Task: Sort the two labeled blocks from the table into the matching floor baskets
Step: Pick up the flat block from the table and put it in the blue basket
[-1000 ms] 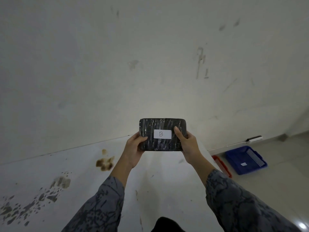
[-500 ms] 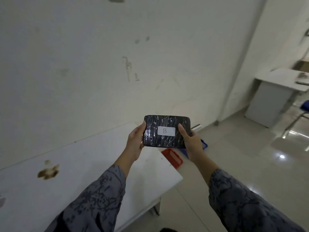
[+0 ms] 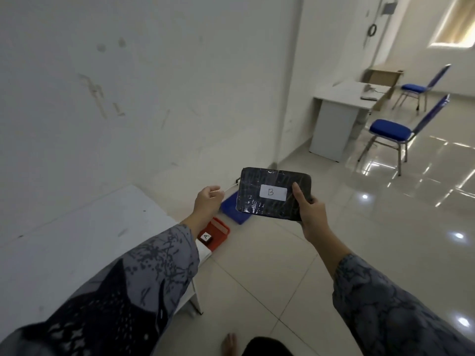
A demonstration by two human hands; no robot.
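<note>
A black film-wrapped block with a white label "B" (image 3: 272,193) hangs in the air, held at its right end by my right hand (image 3: 308,211). My left hand (image 3: 207,201) is just left of the block, off it, fingers loosely curled and holding nothing. On the floor beyond the table's corner stands a red basket (image 3: 219,233), with a dark block labeled "A" (image 3: 205,237) inside it. A blue basket (image 3: 231,210) sits behind it, partly hidden by the held block.
The white table (image 3: 77,240) fills the lower left, against a scuffed white wall. Farther right stand a white desk (image 3: 341,116) and two blue chairs (image 3: 390,129). Glossy tiled floor spreads between. My foot shows at the bottom edge.
The view has swung right, from the table toward the floor baskets. My left hand has let go of the "B" block, which my right hand alone now holds. The red basket's "A" block has come into sight.
</note>
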